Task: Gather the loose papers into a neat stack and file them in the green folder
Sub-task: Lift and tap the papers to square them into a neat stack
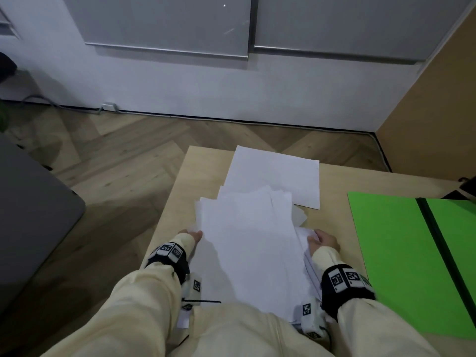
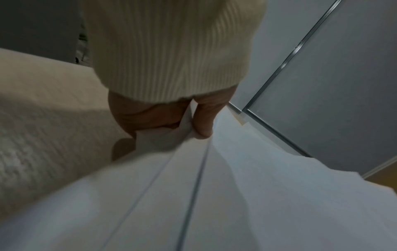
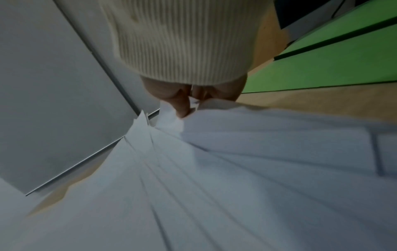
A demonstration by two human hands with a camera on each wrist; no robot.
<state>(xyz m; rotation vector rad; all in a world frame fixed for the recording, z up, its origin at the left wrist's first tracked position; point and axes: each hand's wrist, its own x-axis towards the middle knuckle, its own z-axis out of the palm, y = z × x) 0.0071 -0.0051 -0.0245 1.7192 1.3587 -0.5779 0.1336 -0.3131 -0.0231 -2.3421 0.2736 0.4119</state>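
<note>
A loose bundle of white papers (image 1: 252, 243) is held tilted above the wooden table (image 1: 332, 181), its sheets fanned and uneven. My left hand (image 1: 193, 236) pinches the bundle's left edge, thumb (image 2: 204, 118) on top of the papers (image 2: 214, 195). My right hand (image 1: 325, 241) grips the right edge, thumb (image 3: 182, 107) pressed on the splayed sheets (image 3: 214, 169). One more white sheet (image 1: 278, 176) lies flat at the table's far edge, partly under the bundle. The green folder (image 1: 401, 258) lies open on the table to the right, also seen as the folder (image 3: 322, 68) in the right wrist view.
A dark band (image 1: 438, 238) runs down the folder's middle. A dark object (image 1: 463, 189) sits at the table's far right corner. A grey surface (image 1: 31, 210) stands at the left over wood flooring. The wall and grey panels lie ahead.
</note>
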